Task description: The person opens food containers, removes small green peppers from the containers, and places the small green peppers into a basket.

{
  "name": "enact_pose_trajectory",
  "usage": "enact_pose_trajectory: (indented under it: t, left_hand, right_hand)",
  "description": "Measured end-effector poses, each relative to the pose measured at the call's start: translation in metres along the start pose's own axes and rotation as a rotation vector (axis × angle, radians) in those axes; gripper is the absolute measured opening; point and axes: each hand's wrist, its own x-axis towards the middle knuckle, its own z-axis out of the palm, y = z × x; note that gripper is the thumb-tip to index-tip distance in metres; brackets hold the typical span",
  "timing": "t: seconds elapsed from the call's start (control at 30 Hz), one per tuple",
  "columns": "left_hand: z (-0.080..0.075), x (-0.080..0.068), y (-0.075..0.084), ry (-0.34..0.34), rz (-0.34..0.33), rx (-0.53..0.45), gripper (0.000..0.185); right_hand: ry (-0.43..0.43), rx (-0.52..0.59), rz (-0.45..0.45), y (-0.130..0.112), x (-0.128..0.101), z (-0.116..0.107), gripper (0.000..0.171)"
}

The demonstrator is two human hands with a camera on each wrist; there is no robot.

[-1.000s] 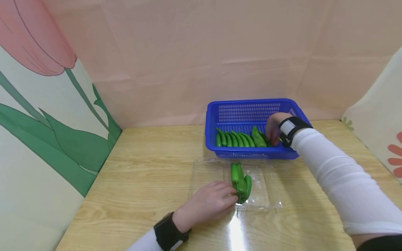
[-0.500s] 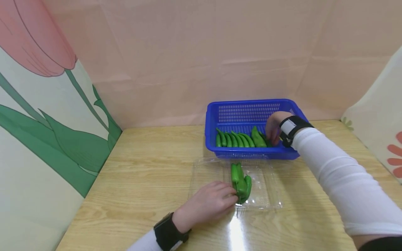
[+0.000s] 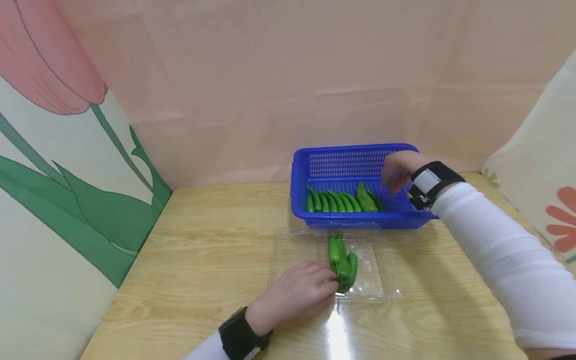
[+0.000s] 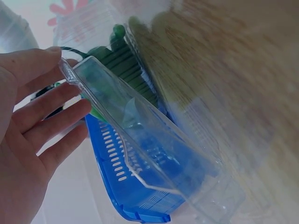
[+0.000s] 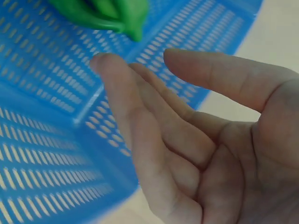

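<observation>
My left hand (image 3: 299, 287) lies at the near left of a clear plastic clamshell container (image 3: 373, 282). In the left wrist view, its thumb and index finger pinch the container's rim (image 4: 96, 102). Several green peppers (image 3: 343, 270) lie inside, close to my fingers. Over the right part of the blue basket (image 3: 355, 217) hovers my right hand (image 3: 398, 169), holding nothing. The right wrist view shows its fingers (image 5: 149, 154) loosely bent, thumb apart. A row of slim green chili peppers (image 3: 335, 202) and a wider green pepper (image 3: 366, 200) sit along the basket's near side.
The wooden table (image 3: 211, 240) meets a pink cloth backdrop (image 3: 225, 110) behind the basket. A tulip-patterned sheet (image 3: 76, 215) borders the left side, and a flower-patterned sheet (image 3: 531, 175) the right. The container lies right in front of the basket.
My right hand has let go of the dark green chili pepper beside the wider one and lifted slightly to the right. The left hand stays in place.
</observation>
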Motion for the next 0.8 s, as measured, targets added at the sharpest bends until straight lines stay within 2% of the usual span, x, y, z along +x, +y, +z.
enact_pose_trajectory:
  t: [0.07, 0.17, 0.3, 0.43, 0.67, 0.8]
  left_hand:
    - [0.0, 0.0, 0.0, -0.001, -0.002, 0.0, 0.017]
    - [-0.002, 0.0, 0.001, 0.002, -0.005, -0.002, 0.017]
    - [-0.003, 0.0, 0.002, 0.008, -0.006, -0.001, 0.017]
    - [-0.002, -0.001, 0.001, 0.014, -0.01, -0.011, 0.017]
    - [-0.002, -0.001, 0.0, 0.019, -0.015, -0.016, 0.018]
    - [-0.003, -0.001, 0.0, 0.016, -0.019, -0.023, 0.018]
  right_hand:
    - [0.043, -0.002, -0.015, -0.005, -0.008, 0.0, 0.022]
    - [0.135, 0.011, 0.014, -0.014, -0.019, 0.002, 0.019]
    - [0.268, -0.064, 0.014, -0.025, -0.034, 0.009, 0.019]
    - [0.363, -0.185, -0.042, -0.037, -0.051, 0.021, 0.028]
    - [0.429, -0.214, -0.064, -0.065, -0.078, 0.047, 0.031]
    - [0.447, -0.222, -0.094, -0.077, -0.086, 0.062, 0.039]
